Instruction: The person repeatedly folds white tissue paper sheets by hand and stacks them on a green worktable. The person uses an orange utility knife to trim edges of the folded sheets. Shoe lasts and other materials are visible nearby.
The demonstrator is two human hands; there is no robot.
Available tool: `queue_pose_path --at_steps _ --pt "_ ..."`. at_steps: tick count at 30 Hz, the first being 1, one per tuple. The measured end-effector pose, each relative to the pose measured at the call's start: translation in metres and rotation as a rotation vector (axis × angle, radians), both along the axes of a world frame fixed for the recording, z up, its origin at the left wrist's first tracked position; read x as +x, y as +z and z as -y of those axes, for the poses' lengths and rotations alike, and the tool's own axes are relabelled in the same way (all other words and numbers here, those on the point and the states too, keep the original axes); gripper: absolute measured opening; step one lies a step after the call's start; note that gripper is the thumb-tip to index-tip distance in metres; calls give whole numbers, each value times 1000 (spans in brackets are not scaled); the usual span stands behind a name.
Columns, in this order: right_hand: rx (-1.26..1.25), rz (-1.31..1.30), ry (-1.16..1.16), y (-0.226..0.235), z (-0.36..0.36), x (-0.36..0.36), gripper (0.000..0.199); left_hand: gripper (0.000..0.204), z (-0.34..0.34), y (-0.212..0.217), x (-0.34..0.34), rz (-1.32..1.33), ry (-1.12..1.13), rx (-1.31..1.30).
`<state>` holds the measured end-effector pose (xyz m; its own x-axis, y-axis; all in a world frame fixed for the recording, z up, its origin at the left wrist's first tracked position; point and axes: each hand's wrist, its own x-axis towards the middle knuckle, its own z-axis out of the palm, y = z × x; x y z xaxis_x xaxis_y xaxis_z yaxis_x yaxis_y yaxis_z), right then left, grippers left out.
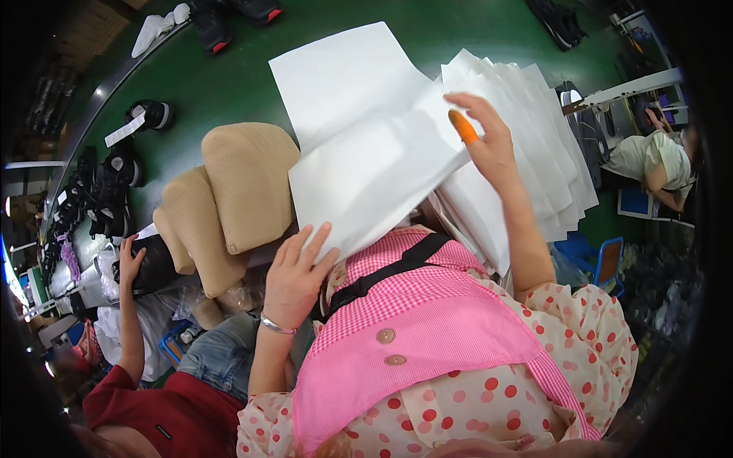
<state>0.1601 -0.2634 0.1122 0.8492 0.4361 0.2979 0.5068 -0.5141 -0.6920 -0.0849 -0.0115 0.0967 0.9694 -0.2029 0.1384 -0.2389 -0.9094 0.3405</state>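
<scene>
A large white paper sheet (366, 183) lies in front of me with a fold across it, its upper part spread over the green surface. My left hand (299, 267) rests on the sheet's near left edge with fingers stretched out and apart. At its right edge is my right hand (489, 141), thumb and forefinger apart, with an orange finger cot (463, 127) on one digit. To the right, a fanned stack of white paper sheets (542, 153) partly lies under the front sheet. Several tan, rounded padded shapes (248, 183) stand just left of the sheet.
Black shoes (114, 183) line the left of the green work surface (214, 88); more shoes (217, 27) lie at the far side. A co-worker in a red shirt (164, 412) reaches toward a black object at left. Another person (649, 164) sits at far right, beyond a blue-framed chair (603, 263).
</scene>
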Motion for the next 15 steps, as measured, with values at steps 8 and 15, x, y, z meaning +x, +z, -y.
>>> queue_pose_path --at_steps 8,15 --pt "-575 -758 569 7 45 -51 22 45 -5 -19 -24 -121 637 -320" --pt "-400 -596 656 -32 -11 -68 18 48 4 -80 -62 -546 1016 -1669"
